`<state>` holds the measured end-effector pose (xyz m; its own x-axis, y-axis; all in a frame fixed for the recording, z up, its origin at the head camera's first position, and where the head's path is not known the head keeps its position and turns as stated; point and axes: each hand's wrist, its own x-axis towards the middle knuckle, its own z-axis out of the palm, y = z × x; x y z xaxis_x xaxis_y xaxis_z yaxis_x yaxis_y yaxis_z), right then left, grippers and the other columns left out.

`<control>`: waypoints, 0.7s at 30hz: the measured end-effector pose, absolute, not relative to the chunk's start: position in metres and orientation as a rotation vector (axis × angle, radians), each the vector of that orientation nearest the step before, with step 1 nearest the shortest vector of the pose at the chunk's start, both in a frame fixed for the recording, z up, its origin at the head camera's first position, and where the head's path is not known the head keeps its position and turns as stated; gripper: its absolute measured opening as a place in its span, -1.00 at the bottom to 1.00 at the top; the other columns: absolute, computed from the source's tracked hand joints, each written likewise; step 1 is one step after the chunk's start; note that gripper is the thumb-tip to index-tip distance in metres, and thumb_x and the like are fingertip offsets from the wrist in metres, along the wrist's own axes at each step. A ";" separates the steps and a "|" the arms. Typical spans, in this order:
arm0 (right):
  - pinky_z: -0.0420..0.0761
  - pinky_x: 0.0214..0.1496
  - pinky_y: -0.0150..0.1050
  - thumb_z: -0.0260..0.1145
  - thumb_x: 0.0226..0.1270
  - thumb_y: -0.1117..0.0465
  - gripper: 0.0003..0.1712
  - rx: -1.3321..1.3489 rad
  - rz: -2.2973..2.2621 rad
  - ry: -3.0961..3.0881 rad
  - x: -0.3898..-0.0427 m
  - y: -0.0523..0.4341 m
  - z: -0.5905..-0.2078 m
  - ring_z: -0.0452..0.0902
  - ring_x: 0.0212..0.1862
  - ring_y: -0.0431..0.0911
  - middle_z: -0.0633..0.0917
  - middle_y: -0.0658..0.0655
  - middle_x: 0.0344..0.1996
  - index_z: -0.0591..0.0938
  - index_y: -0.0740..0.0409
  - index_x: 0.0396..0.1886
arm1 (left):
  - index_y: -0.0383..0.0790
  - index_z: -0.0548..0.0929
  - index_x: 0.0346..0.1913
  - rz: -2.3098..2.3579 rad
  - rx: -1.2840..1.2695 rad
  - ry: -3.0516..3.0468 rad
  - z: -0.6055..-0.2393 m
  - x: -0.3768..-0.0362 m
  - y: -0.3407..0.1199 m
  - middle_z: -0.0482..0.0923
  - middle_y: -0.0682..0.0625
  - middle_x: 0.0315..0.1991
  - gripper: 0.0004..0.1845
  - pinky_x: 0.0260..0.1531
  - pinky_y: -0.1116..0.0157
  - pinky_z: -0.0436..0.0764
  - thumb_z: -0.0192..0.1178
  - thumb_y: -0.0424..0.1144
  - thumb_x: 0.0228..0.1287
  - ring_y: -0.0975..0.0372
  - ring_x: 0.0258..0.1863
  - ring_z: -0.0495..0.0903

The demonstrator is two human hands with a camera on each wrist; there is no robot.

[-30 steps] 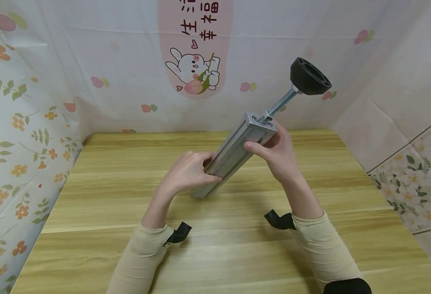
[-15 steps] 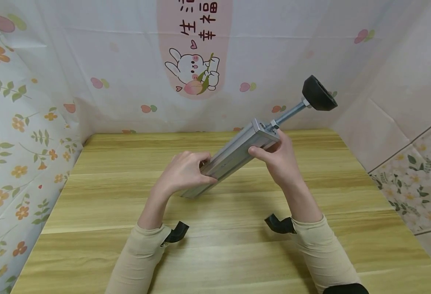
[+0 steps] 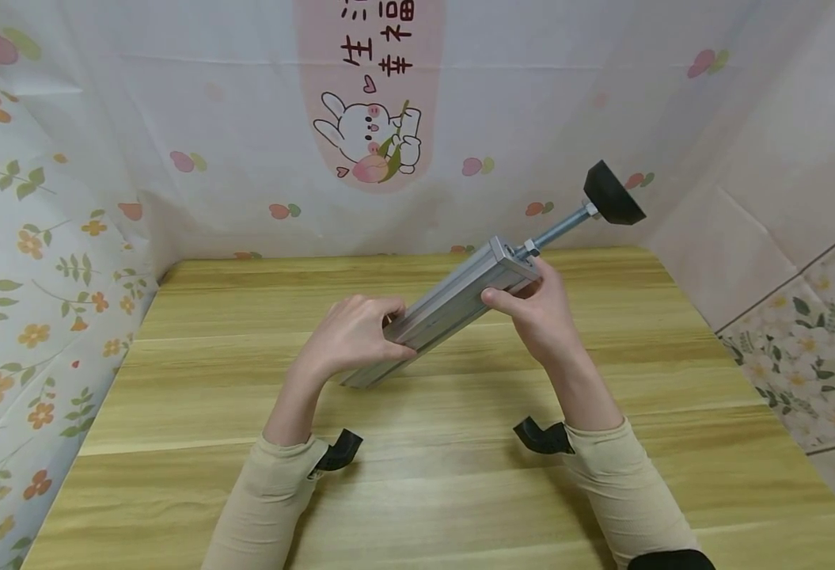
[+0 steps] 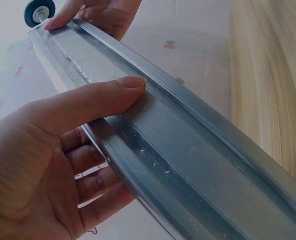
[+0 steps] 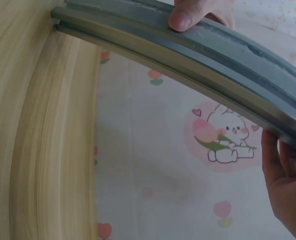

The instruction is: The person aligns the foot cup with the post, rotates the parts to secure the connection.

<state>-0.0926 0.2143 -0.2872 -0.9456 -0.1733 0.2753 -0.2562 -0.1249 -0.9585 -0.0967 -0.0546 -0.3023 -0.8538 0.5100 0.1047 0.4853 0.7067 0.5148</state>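
A grooved aluminium profile (image 3: pixel 453 305) slants up to the right in the head view, its lower left end at the tabletop. From its upper end plate sticks a threaded rod (image 3: pixel 559 228) with a nut, tipped by a black levelling foot (image 3: pixel 612 194). My left hand (image 3: pixel 349 336) grips the lower half, thumb (image 4: pixel 103 97) over the slotted face and fingers beneath, as the left wrist view shows. Near the end plate, my right hand (image 3: pixel 545 317) holds the profile between thumb and fingers. The right wrist view shows part of the right hand (image 5: pixel 290 190) at the profile's edge.
The wood-grain table (image 3: pixel 417 491) runs back to a white printed cloth (image 3: pixel 232 119) with a rabbit picture. A flowered cloth (image 3: pixel 39 317) hangs at the left and pale panels (image 3: pixel 745 237) stand at the right. Black curved pieces (image 3: pixel 339 450) stick out at both cuffs.
The profile has tilted flatter: its foot end has swung down and slightly right, its lower end has slid left. Both hands keep their grip; the last half second shows only slight motion.
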 end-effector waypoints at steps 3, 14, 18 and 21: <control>0.53 0.28 -0.24 0.32 0.21 0.56 -0.44 0.510 2.267 -2.037 -0.093 0.216 -0.288 0.60 0.09 -0.16 0.75 -0.11 -0.04 0.66 -0.03 0.12 | -0.01 0.67 -0.26 0.835 0.825 2.853 -0.302 -0.097 -0.055 0.74 0.10 -0.33 -0.63 -0.44 0.33 0.46 0.57 0.06 -0.06 0.29 -0.43 0.58; 0.56 0.23 -0.27 0.35 0.19 0.55 -0.50 0.475 2.267 -2.057 -0.093 0.221 -0.293 0.61 0.05 -0.17 0.74 -0.10 -0.07 0.69 -0.01 0.04 | -0.02 0.63 -0.30 0.818 0.816 2.836 -0.303 -0.097 -0.057 0.73 0.09 -0.36 -0.64 -0.46 0.33 0.44 0.56 0.04 -0.05 0.29 -0.44 0.58; 0.58 0.19 -0.28 0.37 0.18 0.56 -0.51 0.454 2.283 -2.043 -0.092 0.221 -0.293 0.63 0.02 -0.18 0.76 -0.10 -0.10 0.69 0.00 0.02 | -0.02 0.65 -0.27 0.795 0.813 2.843 -0.303 -0.098 -0.056 0.73 0.07 -0.35 -0.64 -0.46 0.32 0.46 0.55 0.06 -0.03 0.28 -0.43 0.58; 0.58 0.18 -0.28 0.37 0.18 0.56 -0.54 0.441 2.290 -2.035 -0.093 0.220 -0.293 0.63 0.02 -0.18 0.76 -0.10 -0.12 0.69 0.02 -0.01 | -0.01 0.67 -0.24 0.769 0.812 2.855 -0.302 -0.097 -0.056 0.72 0.08 -0.34 -0.63 -0.45 0.31 0.47 0.56 0.06 -0.03 0.27 -0.44 0.58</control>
<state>-0.0929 0.2204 -0.2933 -0.9583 -0.1534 0.2411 -0.2214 -0.1349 -0.9658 -0.0973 -0.0558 -0.3023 -0.8573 0.5110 0.0626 0.4734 0.7345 0.4862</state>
